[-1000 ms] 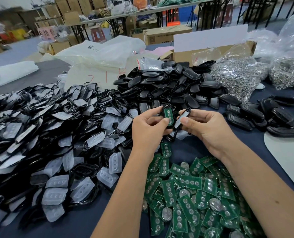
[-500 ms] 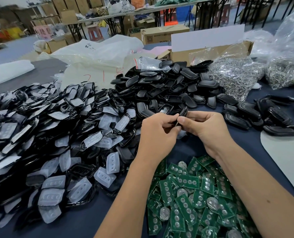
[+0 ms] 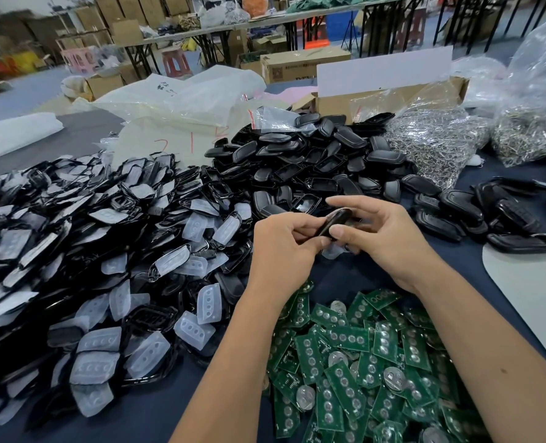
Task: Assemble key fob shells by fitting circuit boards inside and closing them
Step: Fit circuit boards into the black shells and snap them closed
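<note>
Hands, left [image 3: 281,251] and right [image 3: 383,241], together pinch one black fob shell [image 3: 334,222].

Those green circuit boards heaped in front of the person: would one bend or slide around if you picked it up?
Probably stiff: the green circuit boards lie flat and straight-edged, even propped on each other. Likely light, being thin. The heap looks loose, so pushing one would probably shift its neighbours.

Circuit boards [image 3: 354,362] lie nearest, front shells [image 3: 105,251] left, back shells [image 3: 307,161] behind, seemingly touching.
</note>
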